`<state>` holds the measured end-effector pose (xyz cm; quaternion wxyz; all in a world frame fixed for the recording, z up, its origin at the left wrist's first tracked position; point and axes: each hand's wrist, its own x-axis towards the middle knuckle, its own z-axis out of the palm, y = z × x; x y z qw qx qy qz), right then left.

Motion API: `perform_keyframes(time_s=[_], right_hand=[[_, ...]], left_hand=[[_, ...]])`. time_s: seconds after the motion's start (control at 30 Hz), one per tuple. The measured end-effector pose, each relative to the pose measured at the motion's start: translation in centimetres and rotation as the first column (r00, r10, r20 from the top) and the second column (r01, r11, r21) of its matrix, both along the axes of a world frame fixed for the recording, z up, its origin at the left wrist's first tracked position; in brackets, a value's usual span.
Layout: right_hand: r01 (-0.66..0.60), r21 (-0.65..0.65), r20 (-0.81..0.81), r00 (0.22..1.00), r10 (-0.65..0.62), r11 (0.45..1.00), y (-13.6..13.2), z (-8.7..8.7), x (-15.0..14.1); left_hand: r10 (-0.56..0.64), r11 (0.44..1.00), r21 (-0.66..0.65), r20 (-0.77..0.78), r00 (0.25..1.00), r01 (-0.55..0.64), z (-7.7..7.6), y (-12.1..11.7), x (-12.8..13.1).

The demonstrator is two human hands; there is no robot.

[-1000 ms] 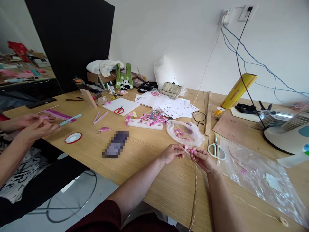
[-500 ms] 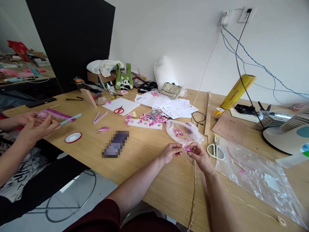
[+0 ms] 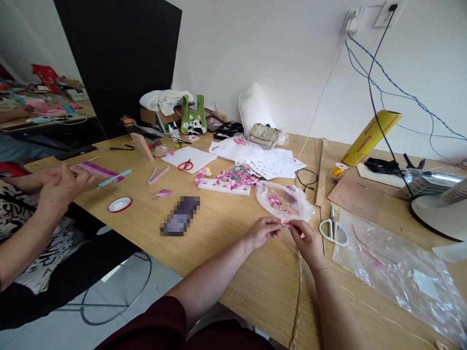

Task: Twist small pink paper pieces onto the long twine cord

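Observation:
Between my two hands is a small pink ribbon flower (image 3: 283, 221), mostly covered by fingers. My left hand (image 3: 265, 231) pinches its left side with thumb and forefinger. On the other side, my right hand (image 3: 305, 238) is closed on the pink piece, fingers bent over it. Just beyond my hands lies a clear plastic bag (image 3: 301, 206) with pink petal-like bits on it. White-handled scissors (image 3: 333, 231) rest to the right of my right hand. A twisted cord (image 3: 299, 291) runs down from near my hands over the table's front edge.
A co-worker's hands (image 3: 65, 182) are at the left, by a purple ribbon (image 3: 98, 170). Pink flowers (image 3: 233, 180) lie around a white foam strip (image 3: 222, 188). A blurred phone-like object (image 3: 181, 216), red scissors (image 3: 185, 165) and a flat plastic sheet (image 3: 394, 272) lie around.
The view has shifted slightly, so the table's things appear farther right. My right fingers have bent over the pink flower, hiding more of it. The co-worker's hands have drawn closer together.

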<state>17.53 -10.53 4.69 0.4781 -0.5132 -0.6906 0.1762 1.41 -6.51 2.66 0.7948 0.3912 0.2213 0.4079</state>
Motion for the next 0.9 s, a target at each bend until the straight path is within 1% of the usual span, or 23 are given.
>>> perform_keyframes(time_s=[0.1,0.17,0.23,0.27,0.3,0.33,0.37,0.4,0.43,0.47,0.5,0.53,0.57,0.6,0.67,0.8,0.9], right_hand=[[0.092,0.068,0.108,0.989,-0.099,0.993,-0.1,0.2,-0.2],[0.194,0.102,0.116,0.972,-0.205,0.976,-0.1,0.3,0.2],[0.325,0.128,0.049,0.942,-0.333,0.937,0.0,0.5,1.0],[0.375,0.129,-0.03,0.927,-0.375,0.918,0.1,0.6,1.6],[0.397,0.112,-0.142,0.914,-0.381,0.911,0.1,0.8,2.1],[0.383,0.083,-0.276,0.896,-0.348,0.92,0.1,1.0,2.5],[0.326,0.043,-0.413,0.867,-0.28,0.944,0.1,1.3,2.8],[0.224,-0.008,-0.525,0.828,-0.195,0.975,0.0,1.5,2.9],[0.089,-0.07,-0.602,0.79,-0.113,0.994,-0.2,1.8,2.7],[-0.054,-0.141,-0.644,0.763,-0.05,0.988,-0.4,2.0,2.4],[-0.182,-0.22,-0.658,0.753,-0.009,0.958,-0.6,2.2,2.0],[-0.28,-0.301,-0.655,0.756,0.016,0.912,-0.7,2.4,1.4],[-0.338,-0.371,-0.641,0.767,0.025,0.865,-0.8,2.4,0.8],[-0.358,-0.421,-0.624,0.781,0.02,0.833,-0.8,2.4,0.2],[-0.342,-0.469,-0.591,0.807,-0.001,0.814,-0.7,2.1,-0.7],[-0.278,-0.462,-0.518,0.856,-0.002,0.842,-0.1,1.2,-1.1],[-0.194,-0.401,-0.397,0.917,0.02,0.895,0.2,0.6,-0.7]], left_hand=[[-0.002,1.0,-0.001,-0.002,1.0,0.002,0.1,-0.2,0.0],[0.018,1.0,-0.02,-0.001,1.0,-0.018,0.0,-0.2,0.1],[0.044,0.998,-0.045,0.01,0.999,-0.043,-0.2,-0.1,0.1],[0.058,0.997,-0.056,0.016,0.998,-0.057,-0.4,0.0,0.1],[0.07,0.995,-0.066,0.021,0.997,-0.069,-0.5,0.1,0.2],[0.083,0.994,-0.072,0.025,0.996,-0.081,-0.7,0.3,0.2],[0.096,0.993,-0.074,0.031,0.995,-0.094,-0.7,0.4,0.2],[0.107,0.992,-0.074,0.036,0.994,-0.104,-0.8,0.5,0.2],[0.115,0.991,-0.071,0.039,0.993,-0.112,-0.8,0.5,0.2],[0.122,0.991,-0.067,0.041,0.992,-0.119,-0.8,0.6,0.2],[0.127,0.99,-0.064,0.042,0.991,-0.125,-0.7,0.6,0.1],[0.133,0.99,-0.059,0.041,0.99,-0.131,-0.6,0.5,0.1],[0.137,0.989,-0.054,0.04,0.99,-0.135,-0.5,0.5,0.1],[0.136,0.99,-0.048,0.037,0.99,-0.135,-0.5,0.5,0.1],[0.125,0.992,-0.034,0.03,0.992,-0.124,-0.4,0.4,0.1],[0.099,0.995,-0.022,0.022,0.995,-0.098,-0.4,0.4,0.2],[0.072,0.997,-0.025,0.03,0.997,-0.071,-0.5,0.3,0.2]])
